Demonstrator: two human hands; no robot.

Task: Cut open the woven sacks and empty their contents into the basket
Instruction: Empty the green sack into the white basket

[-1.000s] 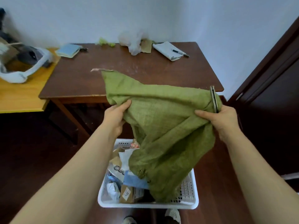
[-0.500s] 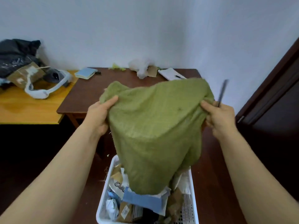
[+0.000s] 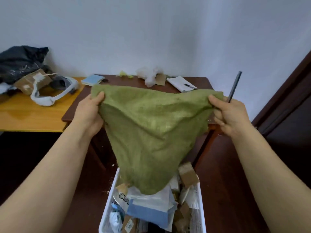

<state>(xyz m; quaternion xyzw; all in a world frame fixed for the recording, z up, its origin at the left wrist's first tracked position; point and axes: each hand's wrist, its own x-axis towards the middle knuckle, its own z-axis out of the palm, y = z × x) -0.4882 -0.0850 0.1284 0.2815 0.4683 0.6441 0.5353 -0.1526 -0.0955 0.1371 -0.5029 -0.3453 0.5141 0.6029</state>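
Here, green sack partly hiding brown table, basket below, notebook behind.

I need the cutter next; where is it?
Head view, right side: the cutter sticks up from the right hand, which also grips the sack.

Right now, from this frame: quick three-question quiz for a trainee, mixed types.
1. True or false: the left hand and the right hand both grip the green sack above the white basket.
2. Besides the sack, the right hand holds: A) a slim dark tool; B) a tape roll; C) nothing.
3. Fill in: the notebook with a pen lies on the dark ____ table.
Key: 1 true; 2 A; 3 brown.
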